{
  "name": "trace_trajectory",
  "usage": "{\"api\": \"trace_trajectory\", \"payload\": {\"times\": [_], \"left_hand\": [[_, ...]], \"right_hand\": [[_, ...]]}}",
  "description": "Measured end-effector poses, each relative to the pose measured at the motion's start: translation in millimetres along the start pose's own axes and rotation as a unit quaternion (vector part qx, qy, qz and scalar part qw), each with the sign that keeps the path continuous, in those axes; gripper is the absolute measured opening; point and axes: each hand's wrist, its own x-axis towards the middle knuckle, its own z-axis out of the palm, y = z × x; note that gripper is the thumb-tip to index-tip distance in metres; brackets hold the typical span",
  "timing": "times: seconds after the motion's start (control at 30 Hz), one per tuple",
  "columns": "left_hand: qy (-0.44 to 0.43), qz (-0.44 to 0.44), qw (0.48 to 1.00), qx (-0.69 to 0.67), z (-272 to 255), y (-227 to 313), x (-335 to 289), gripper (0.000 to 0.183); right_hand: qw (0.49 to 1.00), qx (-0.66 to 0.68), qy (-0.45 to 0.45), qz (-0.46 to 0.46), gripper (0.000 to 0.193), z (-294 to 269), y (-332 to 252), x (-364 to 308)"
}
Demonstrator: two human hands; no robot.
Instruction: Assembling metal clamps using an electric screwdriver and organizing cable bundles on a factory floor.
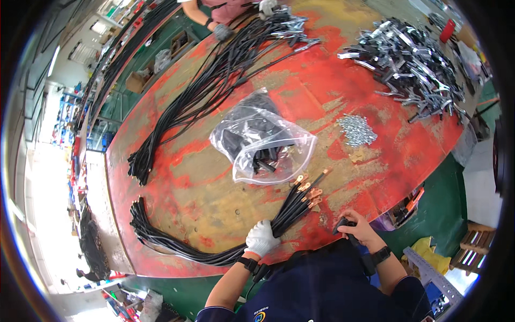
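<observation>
My left hand, in a white glove, is closed round a bundle of black cables near the table's front edge. Copper lugs show at the bundle's right end, fanned out past my fist. The cables curve away left along the table. To the right of the lugs, my bare right hand pinches a short black piece between thumb and fingers. Its exact kind is too small to make out. Beyond the bundle lies a clear zip bag with black sleeve-like pieces inside, its mouth facing me.
The red, worn table has a rounded edge. Small silver metal parts form a pile right of the bag, with a large heap of metal clamps behind. More black cables stretch across the far left. A co-worker's gloved hand rests beside them.
</observation>
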Motion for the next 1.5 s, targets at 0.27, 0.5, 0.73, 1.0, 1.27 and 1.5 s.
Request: {"api": "trace_trajectory", "payload": {"times": [0.27, 0.5, 0.73, 1.0, 1.27, 1.5], "left_hand": [[0.050, 0.019, 0.998, 0.017, 13, 3, -3, 0.045], [0.032, 0.031, 0.999, 0.016, 2, 9, -7, 0.045], [0.014, 0.139, 0.986, -0.095, -6, -17, -22, 0.047], [0.095, 0.197, 0.959, -0.182, -65, -85, -50, 0.068], [0.068, 0.370, 0.807, -0.455, -73, -123, -91, 0.044], [-0.062, 0.296, 0.810, -0.502, -54, -133, -98, 0.052]], "right_hand": [[0.996, -0.023, -0.036, -0.074, 0.038, 1, -2, 8], [0.994, -0.030, -0.042, -0.097, 0.044, 9, 12, -4], [0.990, -0.080, -0.053, -0.105, 0.041, 53, 38, -22], [0.946, -0.009, -0.288, -0.150, 0.063, 191, 52, 34], [0.923, -0.098, -0.312, -0.202, 0.049, 270, 5, -9], [0.914, -0.071, -0.345, -0.202, 0.056, 267, 23, -17]]}}
